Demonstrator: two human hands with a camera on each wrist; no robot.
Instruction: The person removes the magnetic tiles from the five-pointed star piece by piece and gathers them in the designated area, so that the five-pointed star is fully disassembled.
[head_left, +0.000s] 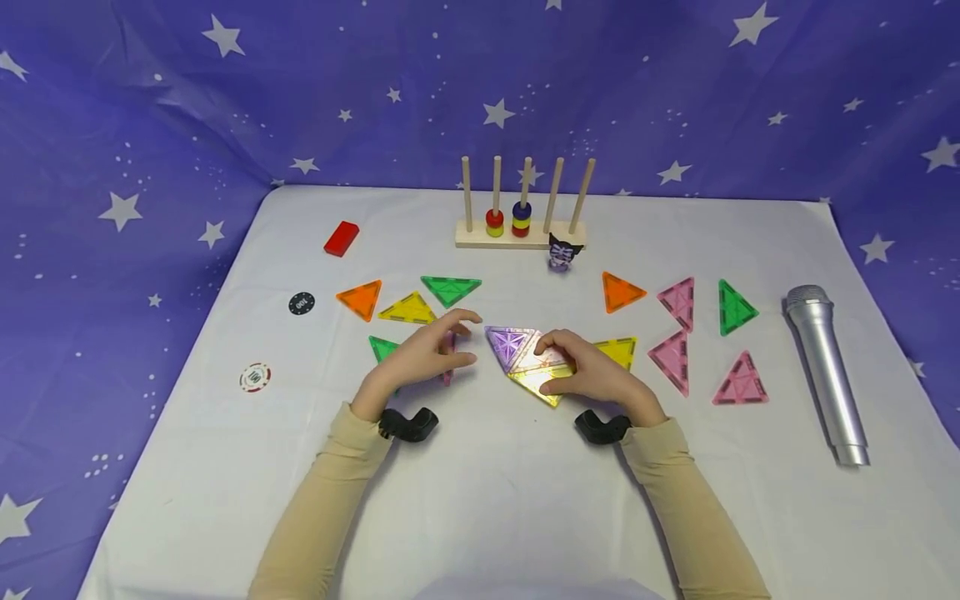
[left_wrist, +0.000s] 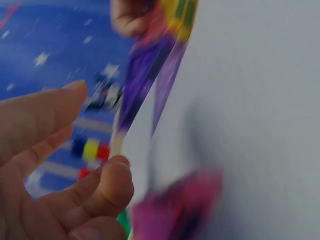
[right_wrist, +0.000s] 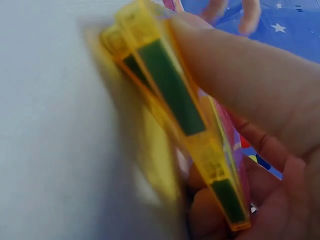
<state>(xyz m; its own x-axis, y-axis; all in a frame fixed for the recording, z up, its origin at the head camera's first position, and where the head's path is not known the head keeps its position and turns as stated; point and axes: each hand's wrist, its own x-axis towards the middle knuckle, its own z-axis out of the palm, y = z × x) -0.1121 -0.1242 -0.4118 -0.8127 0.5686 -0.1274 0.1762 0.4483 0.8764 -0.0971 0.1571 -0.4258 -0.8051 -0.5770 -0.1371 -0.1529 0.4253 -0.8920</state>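
My right hand (head_left: 588, 367) grips a joined row of translucent magnetic triangle tiles, lifted over the middle of the table. The row has a purple tile (head_left: 512, 343) at its left end, a pink one partly hidden by fingers, and a yellow tile (head_left: 542, 383) along the near side. In the right wrist view, thumb and fingers pinch the yellow tile's edge (right_wrist: 170, 85). My left hand (head_left: 427, 350) holds nothing; its fingers are spread, just left of the purple tile. Below it lie a pink tile (head_left: 447, 375) and a green tile (head_left: 382, 347), both partly covered.
Orange (head_left: 362, 299), yellow (head_left: 408, 309) and green (head_left: 450, 290) triangles lie at left; several more, including a pink tile (head_left: 741, 381), lie at right. A peg stand (head_left: 480, 239), small dark figure (head_left: 561, 254), red block (head_left: 342, 238), two chips (head_left: 302, 303) and silver microphone (head_left: 825, 367) surround them.
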